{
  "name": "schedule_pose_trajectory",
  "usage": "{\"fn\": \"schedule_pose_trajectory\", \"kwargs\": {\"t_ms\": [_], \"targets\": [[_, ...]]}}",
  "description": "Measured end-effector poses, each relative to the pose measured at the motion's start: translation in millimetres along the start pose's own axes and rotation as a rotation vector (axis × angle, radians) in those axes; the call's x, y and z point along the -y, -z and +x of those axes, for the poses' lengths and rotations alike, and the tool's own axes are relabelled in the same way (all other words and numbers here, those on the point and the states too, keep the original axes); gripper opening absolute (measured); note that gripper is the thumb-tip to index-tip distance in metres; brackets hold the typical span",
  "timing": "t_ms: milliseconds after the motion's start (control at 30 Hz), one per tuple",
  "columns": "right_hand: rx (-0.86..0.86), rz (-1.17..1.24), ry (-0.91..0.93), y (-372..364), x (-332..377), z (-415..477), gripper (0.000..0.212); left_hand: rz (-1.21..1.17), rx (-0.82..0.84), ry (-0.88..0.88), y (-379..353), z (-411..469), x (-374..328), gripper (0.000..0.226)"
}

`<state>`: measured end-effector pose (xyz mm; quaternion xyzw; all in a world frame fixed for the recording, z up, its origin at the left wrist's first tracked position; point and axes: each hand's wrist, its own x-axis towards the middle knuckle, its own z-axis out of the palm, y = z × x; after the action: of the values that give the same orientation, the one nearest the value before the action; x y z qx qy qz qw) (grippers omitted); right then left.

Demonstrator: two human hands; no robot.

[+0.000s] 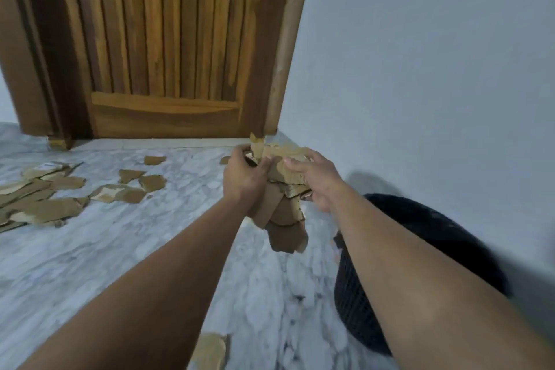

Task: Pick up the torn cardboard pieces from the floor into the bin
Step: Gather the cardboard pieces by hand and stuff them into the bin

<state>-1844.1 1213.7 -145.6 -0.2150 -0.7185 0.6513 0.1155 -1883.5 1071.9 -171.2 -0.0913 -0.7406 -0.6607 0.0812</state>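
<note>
A bundle of torn brown cardboard pieces (283, 195) is held up in the air between both hands. My left hand (243, 177) grips the bundle's left side with curled fingers. My right hand (315, 180) grips its right side, fingers over the top. The lowest piece of the bundle hangs down loosely. A black mesh bin (420, 264) stands on the floor at the right by the wall, partly hidden by my right forearm. Several more torn cardboard pieces (45, 198) lie scattered on the marble floor at the left, and one piece (210, 351) lies near the bottom edge.
A wooden door (168, 48) in its frame fills the back. A pale wall (435, 69) runs along the right, close behind the bin. The white and grey marble floor (105, 249) spreads between the scattered pieces and the bin.
</note>
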Motion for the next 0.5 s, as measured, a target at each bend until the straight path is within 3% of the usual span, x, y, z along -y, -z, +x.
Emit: {"fn": "schedule_pose_trajectory", "kwargs": {"t_ms": [100, 200, 367, 500], "targets": [[-0.089, 0.036, 0.052, 67.9, 30.7, -1.9, 0.063, -0.053, 0.076, -0.016, -57.8, -1.7, -45.4, 0.056], [-0.209, 0.071, 0.082, 126.8, 33.9, -0.5, 0.082, -0.102, 0.176, -0.038, -112.7, -11.3, -73.3, 0.06], [-0.398, 0.09, 0.093, 215.3, -2.2, -8.4, 0.076, -0.102, 0.335, -0.055, -205.7, -44.8, -69.2, 0.06], [-0.472, 0.044, -0.015, 252.6, -38.3, -12.2, 0.076, -0.092, 0.422, 0.007, -248.2, -68.7, -58.6, 0.056]]}}
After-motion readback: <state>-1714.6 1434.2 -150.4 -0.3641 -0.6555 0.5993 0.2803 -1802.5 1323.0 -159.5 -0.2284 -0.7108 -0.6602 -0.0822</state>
